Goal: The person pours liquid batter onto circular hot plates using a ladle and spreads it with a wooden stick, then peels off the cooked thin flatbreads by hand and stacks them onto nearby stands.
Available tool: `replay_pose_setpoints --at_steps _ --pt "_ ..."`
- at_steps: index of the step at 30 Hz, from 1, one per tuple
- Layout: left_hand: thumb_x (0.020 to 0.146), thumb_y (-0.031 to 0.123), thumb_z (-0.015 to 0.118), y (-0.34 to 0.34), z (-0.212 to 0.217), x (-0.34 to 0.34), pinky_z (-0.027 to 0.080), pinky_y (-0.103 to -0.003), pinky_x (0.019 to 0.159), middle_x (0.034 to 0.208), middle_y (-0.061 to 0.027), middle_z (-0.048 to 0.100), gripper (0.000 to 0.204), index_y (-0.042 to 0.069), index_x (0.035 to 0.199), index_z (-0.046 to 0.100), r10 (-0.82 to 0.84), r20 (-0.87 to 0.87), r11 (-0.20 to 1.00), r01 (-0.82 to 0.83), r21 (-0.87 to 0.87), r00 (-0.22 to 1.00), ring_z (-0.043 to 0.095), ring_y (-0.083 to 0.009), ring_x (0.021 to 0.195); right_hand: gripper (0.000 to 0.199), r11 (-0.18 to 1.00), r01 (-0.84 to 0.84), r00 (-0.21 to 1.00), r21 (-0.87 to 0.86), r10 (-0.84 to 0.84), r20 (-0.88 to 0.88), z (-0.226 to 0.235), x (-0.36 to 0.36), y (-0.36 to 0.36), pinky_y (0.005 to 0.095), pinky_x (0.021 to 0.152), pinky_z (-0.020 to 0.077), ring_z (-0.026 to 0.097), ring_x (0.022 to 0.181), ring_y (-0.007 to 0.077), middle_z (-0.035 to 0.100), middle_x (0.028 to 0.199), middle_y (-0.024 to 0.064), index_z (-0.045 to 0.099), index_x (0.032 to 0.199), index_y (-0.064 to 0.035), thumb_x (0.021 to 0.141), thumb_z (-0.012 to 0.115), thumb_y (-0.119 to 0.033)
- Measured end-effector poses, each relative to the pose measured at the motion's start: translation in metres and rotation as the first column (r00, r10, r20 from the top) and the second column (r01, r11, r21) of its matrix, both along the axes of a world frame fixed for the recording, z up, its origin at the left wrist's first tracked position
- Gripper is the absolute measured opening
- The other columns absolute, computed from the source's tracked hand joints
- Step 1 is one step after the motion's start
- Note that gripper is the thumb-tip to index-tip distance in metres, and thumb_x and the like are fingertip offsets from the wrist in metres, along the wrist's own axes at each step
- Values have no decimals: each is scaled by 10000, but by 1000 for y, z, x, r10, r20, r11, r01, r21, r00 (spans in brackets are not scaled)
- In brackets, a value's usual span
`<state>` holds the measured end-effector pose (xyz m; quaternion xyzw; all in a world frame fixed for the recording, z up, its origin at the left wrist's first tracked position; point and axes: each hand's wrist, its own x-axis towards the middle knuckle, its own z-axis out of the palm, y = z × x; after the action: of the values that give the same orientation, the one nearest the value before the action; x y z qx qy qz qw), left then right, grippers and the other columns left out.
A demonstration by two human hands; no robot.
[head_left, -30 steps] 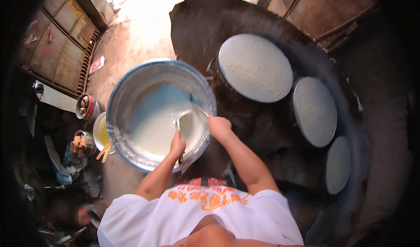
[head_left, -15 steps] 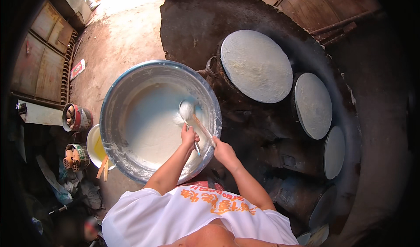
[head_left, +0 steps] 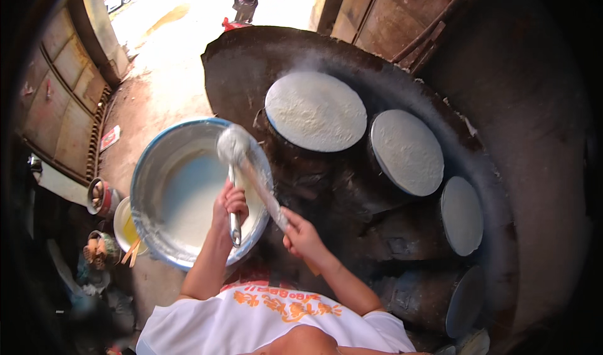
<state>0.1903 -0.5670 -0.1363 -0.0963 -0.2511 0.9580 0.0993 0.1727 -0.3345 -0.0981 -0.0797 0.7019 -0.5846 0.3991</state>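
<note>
My left hand [head_left: 230,205] is closed around the metal handle of a ladle [head_left: 233,144], whose batter-coated bowl is up over the far right rim of a large basin [head_left: 146,220]. My right hand [head_left: 303,235] grips a long wooden stick [head_left: 265,195]; its far end meets the ladle's bowl, and its exact shape there is hidden. White batter [head_left: 187,195] lies in the basin below my left hand. To the right are round griddles with pale batter spread on them, the largest [head_left: 316,111] farthest away, a second [head_left: 407,152] beside it.
Smaller round griddles [head_left: 461,217] follow along the dark curved stove top [head_left: 232,66], with steam rising. Left of the basin stand a pail with yellow liquid [head_left: 123,226] and wooden sticks, and two cans [head_left: 103,198]. A motorbike [head_left: 245,6] stands beyond the stove.
The ladle and wooden stick have come up from the batter, rising toward the basin's far right rim. The view has tilted, bringing the motorbike and a car into sight.
</note>
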Motion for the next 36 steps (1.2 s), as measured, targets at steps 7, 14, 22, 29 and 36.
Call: replay_pose_setpoints --at_steps 7,14,22,29,36 --pt "1009 290 353 -17 185 9 331 -218 328 483 22 321 370 115 685 324 -21 -531 953 -144 -267 847 322 -80 344 436 819 68 965 -570 92 247 122 -26 -16 219 355 341 406 390 105 513 613 69 393 1398 -214 973 417 -120" --pt "1010 257 358 -55 246 24 359 -199 314 521 23 332 332 104 716 335 46 -683 903 -323 -283 729 375 -73 364 458 566 -95 975 -819 218 37 120 -20 -45 221 352 332 381 372 101 498 585 81 384 1406 -205 961 493 -217" --pt "1005 244 393 -78 135 67 232 -170 326 596 53 285 260 203 1232 514 -138 -179 928 64 -366 974 227 -31 379 405 799 141 941 -584 76 331 43 33 -11 199 350 322 402 394 81 481 572 39 412 1372 -116 970 442 -157" --pt "991 256 433 17 143 -18 255 -171 332 562 47 294 147 126 981 502 -531 49 750 496 -438 846 259 -32 385 330 651 497 862 -574 -293 414 1 72 55 222 331 311 348 346 84 497 564 66 487 1289 -157 962 444 -175" --pt "1002 189 376 226 156 -36 265 -175 366 642 46 263 401 377 1355 406 -840 -286 533 800 -275 461 287 -47 441 367 409 749 567 -522 -803 184 74 162 218 204 379 372 461 395 93 582 649 96 429 1333 -112 970 422 -166"
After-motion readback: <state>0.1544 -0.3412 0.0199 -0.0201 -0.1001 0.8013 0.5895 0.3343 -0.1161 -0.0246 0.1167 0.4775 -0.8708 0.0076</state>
